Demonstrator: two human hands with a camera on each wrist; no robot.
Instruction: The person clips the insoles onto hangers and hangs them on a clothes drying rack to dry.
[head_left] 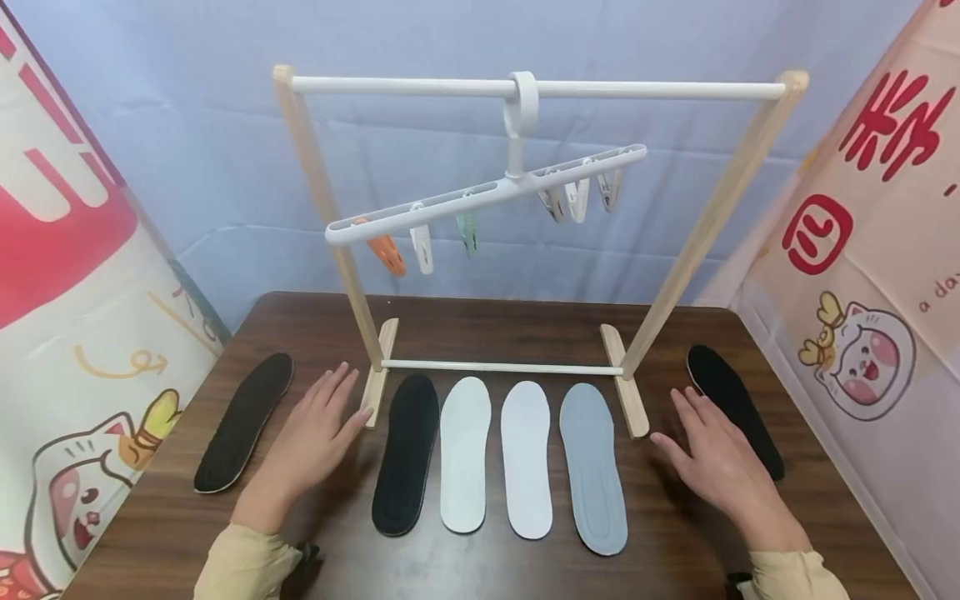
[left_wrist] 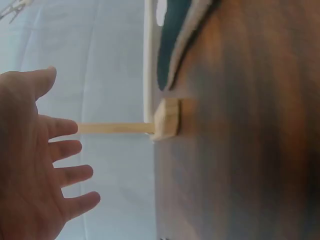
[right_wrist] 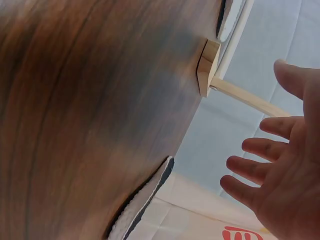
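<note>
Lower left of the frame: left hand, fingers extended and spread, between a dark insole and a black insole. Lower right: right hand, fingers likewise extended, just beside the outer insole. Lower centre: pale green insole, white insole and grey-blue insole, apart from both hands.

The table has a dark wood-grain surface, glossy at the frame's lower middle. The rack's posts look like smooth, pale wood; the clip hanger and orange clothespin, smooth plastic. The insoles look matt, clothlike. The blue backdrop is creased cloth.
</note>
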